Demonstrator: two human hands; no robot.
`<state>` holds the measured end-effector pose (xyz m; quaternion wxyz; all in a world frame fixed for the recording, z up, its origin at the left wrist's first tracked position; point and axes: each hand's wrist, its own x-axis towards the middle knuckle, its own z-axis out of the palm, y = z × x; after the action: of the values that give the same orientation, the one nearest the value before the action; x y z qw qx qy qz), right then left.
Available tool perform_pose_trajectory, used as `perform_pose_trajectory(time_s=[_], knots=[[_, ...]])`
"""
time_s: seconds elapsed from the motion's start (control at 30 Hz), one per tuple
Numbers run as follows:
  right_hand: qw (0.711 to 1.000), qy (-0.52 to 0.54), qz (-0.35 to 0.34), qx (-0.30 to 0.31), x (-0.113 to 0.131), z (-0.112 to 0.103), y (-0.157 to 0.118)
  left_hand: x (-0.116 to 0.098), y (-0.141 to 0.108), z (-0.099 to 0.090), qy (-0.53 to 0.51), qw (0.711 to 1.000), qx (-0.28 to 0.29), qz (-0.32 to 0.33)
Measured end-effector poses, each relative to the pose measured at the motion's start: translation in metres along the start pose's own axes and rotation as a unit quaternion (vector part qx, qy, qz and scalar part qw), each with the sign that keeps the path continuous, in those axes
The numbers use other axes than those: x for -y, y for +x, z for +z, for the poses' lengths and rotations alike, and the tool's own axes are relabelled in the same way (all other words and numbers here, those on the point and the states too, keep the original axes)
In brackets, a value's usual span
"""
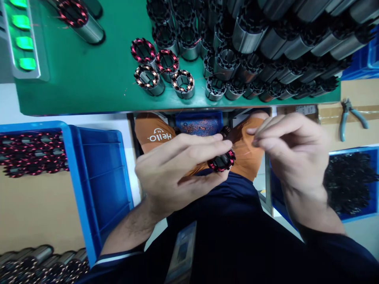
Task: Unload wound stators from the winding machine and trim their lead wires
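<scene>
My left hand (180, 169) is closed round a motor stator (221, 161), held over my lap. The stator's end faces up, with a black slotted ring and red-pink wire windings; my fingers hide most of its body. To the right of it, my right hand (291, 146) is raised with thumb and forefinger pinched together, slightly blurred. Whatever may be between those fingertips is too small to make out. Just beyond, on the green table top (97, 79), stand wound stators (182, 83), some with copper-coloured and some with red windings.
Rows of stators (248, 35) crowd the table's right side. A wound stator (83, 23) lies near a green-lit panel (25, 43). Blue crates (103, 185) with stators flank me on the left. Pliers (349, 116) rest on cardboard at right, above a bin of black parts (351, 181).
</scene>
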<state>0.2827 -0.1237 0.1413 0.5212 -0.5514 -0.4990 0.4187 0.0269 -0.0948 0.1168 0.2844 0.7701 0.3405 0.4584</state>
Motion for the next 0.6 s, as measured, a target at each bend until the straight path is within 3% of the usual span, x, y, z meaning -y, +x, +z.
perform_pose_trajectory(time_s=[0.1, 0.27, 0.4, 0.6], knots=[[0.994, 0.096, 0.019, -0.054, -0.011, 0.005, -0.004, 0.002, 0.001, -0.002, 0.011, 0.999, -0.036, -0.029], [0.996, 0.048, -0.055, 0.051, -0.024, 0.026, -0.02, -0.002, 0.004, 0.0, 0.05, 0.997, -0.027, -0.056], [0.995, 0.037, -0.083, 0.039, -0.023, 0.034, -0.02, -0.008, 0.007, 0.001, 0.099, 0.995, -0.021, -0.022], [0.992, -0.008, -0.112, 0.057, -0.023, 0.022, -0.011, -0.008, 0.009, 0.005, 0.112, 0.992, -0.043, -0.027]])
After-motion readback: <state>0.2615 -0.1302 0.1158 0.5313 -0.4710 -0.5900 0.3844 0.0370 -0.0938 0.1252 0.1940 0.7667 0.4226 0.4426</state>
